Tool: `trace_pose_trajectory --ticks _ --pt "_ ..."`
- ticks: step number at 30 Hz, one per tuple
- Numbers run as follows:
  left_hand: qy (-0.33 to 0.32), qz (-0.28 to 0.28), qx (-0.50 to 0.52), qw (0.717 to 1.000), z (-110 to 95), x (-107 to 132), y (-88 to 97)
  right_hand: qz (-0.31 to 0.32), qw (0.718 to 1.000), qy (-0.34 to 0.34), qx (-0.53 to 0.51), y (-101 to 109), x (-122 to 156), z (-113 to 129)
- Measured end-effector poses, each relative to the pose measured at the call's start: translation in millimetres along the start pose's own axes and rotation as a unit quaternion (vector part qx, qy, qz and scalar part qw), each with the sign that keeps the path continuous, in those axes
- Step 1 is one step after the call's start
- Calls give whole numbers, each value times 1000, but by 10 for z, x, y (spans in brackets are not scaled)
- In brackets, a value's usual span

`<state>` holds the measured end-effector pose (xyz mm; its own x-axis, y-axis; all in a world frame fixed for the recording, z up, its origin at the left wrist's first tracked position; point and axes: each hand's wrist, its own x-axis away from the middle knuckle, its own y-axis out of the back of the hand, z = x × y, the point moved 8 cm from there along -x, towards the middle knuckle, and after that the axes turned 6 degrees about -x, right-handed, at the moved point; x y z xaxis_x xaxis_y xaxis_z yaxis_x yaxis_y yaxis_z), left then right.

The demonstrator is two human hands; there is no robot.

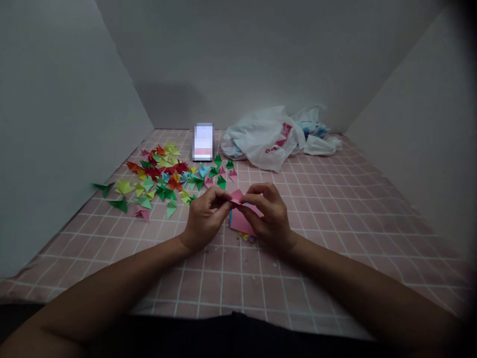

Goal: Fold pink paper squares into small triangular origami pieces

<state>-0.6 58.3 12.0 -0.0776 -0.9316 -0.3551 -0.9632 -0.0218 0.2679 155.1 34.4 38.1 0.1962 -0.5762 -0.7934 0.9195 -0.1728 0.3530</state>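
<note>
Both of my hands meet over the middle of the pink checked tabletop [335,214]. My left hand [204,219] and my right hand [269,214] each pinch a small pink paper piece [238,197] between thumb and fingers, holding it just above the table. Under my right hand lies a small stack of coloured paper squares [238,223], pink on top, with blue, yellow and purple edges showing. A scatter of folded paper pieces [164,174] in green, red, yellow, blue and pink spreads over the table to the left, beyond my left hand.
A phone [203,141] stands upright at the back of the table. To its right lies a crumpled white plastic bag [268,136] with red print, with blue and white material beside it. Grey walls [55,124] close in the table at left, back and right.
</note>
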Motion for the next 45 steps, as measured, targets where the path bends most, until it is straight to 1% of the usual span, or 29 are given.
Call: trace_pose_trajectory --ticks 3,8,10,12,15,17,20,23,25,31,36,42,45 --pt "-28 -13 -46 998 -57 17 33 11 999 15 47 -8 6 60" --pt "-2 -2 -17 1000 26 50 3 52 995 17 87 -63 44 105" --pt "-3 -7 -22 1000 50 60 5 56 996 5 66 -68 63 106" --pt "-1 -10 -28 1000 61 61 4 50 998 -15 22 -59 76 96" --pt "10 -6 -11 1000 60 51 -8 35 996 -73 -42 -55 83 27" --pt "20 -3 9 1000 58 43 -18 26 988 -128 -81 -65 88 -52" --pt "33 1 30 999 67 33 -29 3 967 -203 -153 -86 102 -162" --pt "34 7 43 998 77 26 -39 -17 942 -254 -220 -113 123 -238" --pt "32 13 48 998 78 21 -48 -25 929 -279 -244 -125 139 -272" --pt "11 19 60 998 64 18 -62 -35 899 -327 -289 -154 164 -332" --pt "10 25 53 998 67 23 -65 -43 877 -357 -317 -173 167 -357" --pt "12 35 38 999 72 18 -69 -44 867 -376 -323 -172 182 -387" --pt "-6 35 28 999 63 11 -70 -43 867 -373 -327 -176 178 -385"
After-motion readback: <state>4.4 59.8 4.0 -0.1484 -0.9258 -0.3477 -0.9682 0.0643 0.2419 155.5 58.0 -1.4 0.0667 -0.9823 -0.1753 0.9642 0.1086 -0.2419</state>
